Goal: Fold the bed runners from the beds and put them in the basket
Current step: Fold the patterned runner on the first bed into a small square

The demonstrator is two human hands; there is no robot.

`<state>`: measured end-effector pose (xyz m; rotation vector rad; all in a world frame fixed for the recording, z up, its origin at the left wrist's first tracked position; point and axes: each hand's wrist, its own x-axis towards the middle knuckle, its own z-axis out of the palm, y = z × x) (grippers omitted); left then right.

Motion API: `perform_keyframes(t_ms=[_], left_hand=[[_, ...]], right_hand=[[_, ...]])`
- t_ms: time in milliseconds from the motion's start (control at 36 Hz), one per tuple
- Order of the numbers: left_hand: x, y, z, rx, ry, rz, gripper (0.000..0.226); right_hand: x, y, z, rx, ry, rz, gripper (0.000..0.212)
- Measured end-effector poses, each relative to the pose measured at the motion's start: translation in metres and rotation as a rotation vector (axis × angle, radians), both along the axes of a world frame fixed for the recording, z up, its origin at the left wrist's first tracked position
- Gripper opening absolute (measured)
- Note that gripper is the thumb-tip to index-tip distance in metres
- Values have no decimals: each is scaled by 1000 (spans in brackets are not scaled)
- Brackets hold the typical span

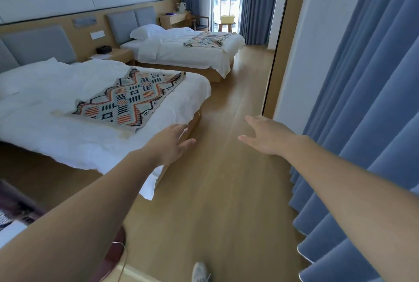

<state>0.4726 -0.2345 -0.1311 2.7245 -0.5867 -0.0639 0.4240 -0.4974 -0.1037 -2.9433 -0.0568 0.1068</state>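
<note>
A patterned bed runner (130,98) in orange, black and pale blue lies flat across the foot of the near white bed (45,123). A second runner (207,39) of the same pattern lies on the far bed (181,55). A pale yellow basket (228,19) stands on a small round table by the window. My left hand (173,143) is stretched out, fingers apart and holding nothing, just in front of the near bed's corner. My right hand (264,135) is also spread and holds nothing, above the floor.
A wooden floor aisle (226,179) runs between the beds and the blue curtains (362,123) on the right. A nightstand (113,55) sits between the beds. A desk (174,18) with a kettle and a chair (200,22) stand at the far end.
</note>
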Motion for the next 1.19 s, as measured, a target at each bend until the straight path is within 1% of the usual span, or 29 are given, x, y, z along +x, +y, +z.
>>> perform_keyframes(t_ms=[250, 472, 584, 861, 1028, 1195], left_hand=[[131, -7, -18, -14, 12, 34, 65], [245, -11, -28, -2, 21, 1, 67], [281, -18, -38, 1, 48, 3, 67], [373, -55, -55, 11, 60, 33, 67], [433, -98, -65, 14, 69, 111, 67], [479, -144, -72, -12, 123, 204, 66]], right_hand=[[130, -6, -9, -29, 8, -4, 64], [225, -16, -23, -21, 35, -54, 69], [261, -29, -36, -18, 90, -66, 67], [367, -76, -59, -7, 113, -38, 66], [443, -120, -68, -4, 104, 15, 62], [518, -171, -67, 14, 128, 97, 56]])
